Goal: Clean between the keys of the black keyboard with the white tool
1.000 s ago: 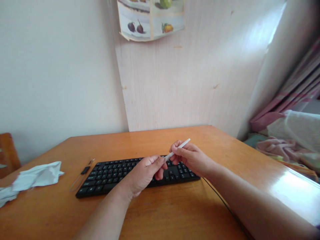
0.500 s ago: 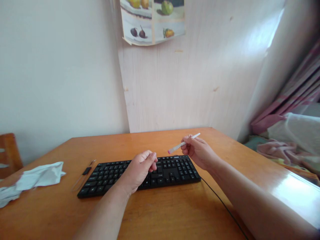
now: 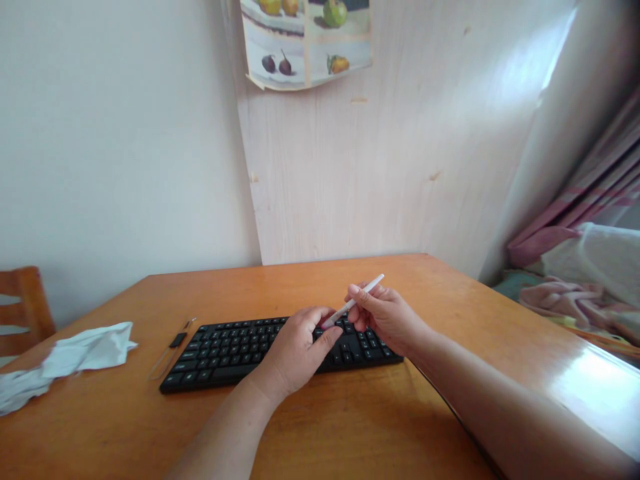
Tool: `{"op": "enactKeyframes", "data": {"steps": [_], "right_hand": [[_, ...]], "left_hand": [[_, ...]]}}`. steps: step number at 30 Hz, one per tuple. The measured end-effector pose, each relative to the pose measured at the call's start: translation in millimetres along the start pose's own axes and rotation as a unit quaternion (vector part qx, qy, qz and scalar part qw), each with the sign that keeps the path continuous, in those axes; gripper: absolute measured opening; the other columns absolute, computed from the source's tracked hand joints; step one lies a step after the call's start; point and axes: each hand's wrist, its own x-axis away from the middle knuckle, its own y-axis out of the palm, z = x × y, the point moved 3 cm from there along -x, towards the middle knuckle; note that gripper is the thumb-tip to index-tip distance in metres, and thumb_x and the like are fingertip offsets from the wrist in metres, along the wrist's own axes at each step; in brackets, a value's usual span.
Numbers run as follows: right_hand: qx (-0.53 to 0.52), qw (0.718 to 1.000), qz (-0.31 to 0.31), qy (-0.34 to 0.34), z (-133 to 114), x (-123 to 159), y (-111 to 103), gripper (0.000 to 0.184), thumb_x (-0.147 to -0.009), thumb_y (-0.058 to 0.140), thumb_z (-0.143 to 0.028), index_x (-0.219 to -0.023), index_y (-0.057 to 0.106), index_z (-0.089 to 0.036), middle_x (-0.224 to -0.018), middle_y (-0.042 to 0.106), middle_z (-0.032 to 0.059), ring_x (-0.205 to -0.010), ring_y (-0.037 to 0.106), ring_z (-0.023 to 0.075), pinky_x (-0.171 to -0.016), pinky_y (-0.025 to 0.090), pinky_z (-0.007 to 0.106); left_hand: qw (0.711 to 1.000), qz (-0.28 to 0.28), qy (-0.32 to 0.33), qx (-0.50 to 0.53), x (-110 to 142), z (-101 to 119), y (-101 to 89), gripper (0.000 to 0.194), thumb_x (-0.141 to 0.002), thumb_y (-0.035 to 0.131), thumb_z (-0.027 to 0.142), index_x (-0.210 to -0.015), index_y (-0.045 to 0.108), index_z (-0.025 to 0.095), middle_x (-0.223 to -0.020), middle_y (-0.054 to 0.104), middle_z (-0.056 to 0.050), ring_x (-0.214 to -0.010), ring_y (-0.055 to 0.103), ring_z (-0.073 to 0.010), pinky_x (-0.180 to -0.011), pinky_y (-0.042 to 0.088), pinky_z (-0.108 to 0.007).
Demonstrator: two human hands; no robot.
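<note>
While the right hand (image 3: 387,315) pinches a slim white stick (image 3: 345,308) between thumb and fingers, the head view shows the left hand (image 3: 299,341) at its lower end, near the centre of the frame. The stick slants from upper right to lower left, its upper tip rising free past the right hand and its pinkish lower tip lying in the gap between the left thumb and fingers. The left hand is loosely curved, thumb parted from the fingers; whether it touches the tip cannot be told. Both hands are over a black keyboard (image 3: 233,345), which lies across the lower middle of the wooden bench (image 3: 350,430) and is partly hidden by them. Just beside the keyboard's left end is a small black piece (image 3: 178,340) on a thin cord. A crumpled white cloth (image 3: 93,349) lies at the lower left, near a wooden chair (image 3: 36,303) at the left edge. Paintings of fruit (image 3: 307,47) hang at the top centre, and a pink curtain (image 3: 583,187) is at the right edge.
</note>
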Motion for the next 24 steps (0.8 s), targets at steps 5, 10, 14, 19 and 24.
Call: {"op": "enactKeyframes", "data": {"steps": [5,10,14,19,24], "right_hand": [[-0.042,0.999,-0.011,0.017,1.4,2.3,2.5,0.028,-0.085,0.075,-0.044,-0.087,0.069,-0.017,-0.065,0.069,0.0009,-0.05,0.057,0.0084,-0.048,0.042,0.02],[-0.038,0.999,-0.003,0.024,1.7,2.4,2.1,0.028,-0.084,0.075,-0.043,-0.083,0.068,-0.016,-0.064,0.069,0.0017,-0.049,0.057,0.0085,-0.048,0.042,0.021],[-0.02,1.0,-0.006,0.017,4.5,0.3,1.2,0.031,-0.086,0.073,-0.045,-0.079,0.067,-0.015,-0.064,0.07,0.0028,-0.048,0.058,0.0086,-0.048,0.042,0.021],[-0.026,0.999,-0.004,0.021,3.9,0.1,0.9,0.034,-0.085,0.073,-0.049,-0.08,0.067,-0.016,-0.067,0.073,0.0037,-0.049,0.061,0.0093,-0.048,0.042,0.021],[-0.041,0.999,0.005,0.032,2.3,1.0,1.3,0.035,-0.083,0.075,-0.05,-0.082,0.067,-0.016,-0.067,0.073,0.0032,-0.05,0.062,0.0098,-0.049,0.043,0.021]], "left_hand": [[0.994,-0.037,-0.061,0.077,-1.3,-2.4,0.6,0.035,-0.096,0.049,0.048,-0.079,0.061,0.02,-0.074,0.063,0.0,-0.072,0.056,-0.0164,-0.069,0.041,-0.028],[0.99,-0.02,-0.067,0.124,-1.0,-4.9,1.9,0.028,-0.093,0.057,0.044,-0.101,0.066,0.02,-0.092,0.069,-0.002,-0.083,0.058,-0.0175,-0.078,0.044,-0.029],[0.99,-0.001,-0.057,0.126,-1.2,-2.5,1.5,0.033,-0.094,0.056,0.044,-0.117,0.063,0.021,-0.106,0.07,-0.005,-0.093,0.061,-0.019,-0.087,0.044,-0.031],[0.992,-0.036,-0.068,0.101,-1.5,0.4,0.0,0.039,-0.098,0.044,0.05,-0.079,0.06,0.02,-0.073,0.062,0.0,-0.072,0.057,-0.0159,-0.069,0.041,-0.027],[0.992,-0.034,-0.083,0.093,-0.5,-3.6,-0.9,0.043,-0.098,0.041,0.054,-0.079,0.06,0.021,-0.065,0.058,0.001,-0.066,0.054,-0.0158,-0.065,0.038,-0.027]]}}
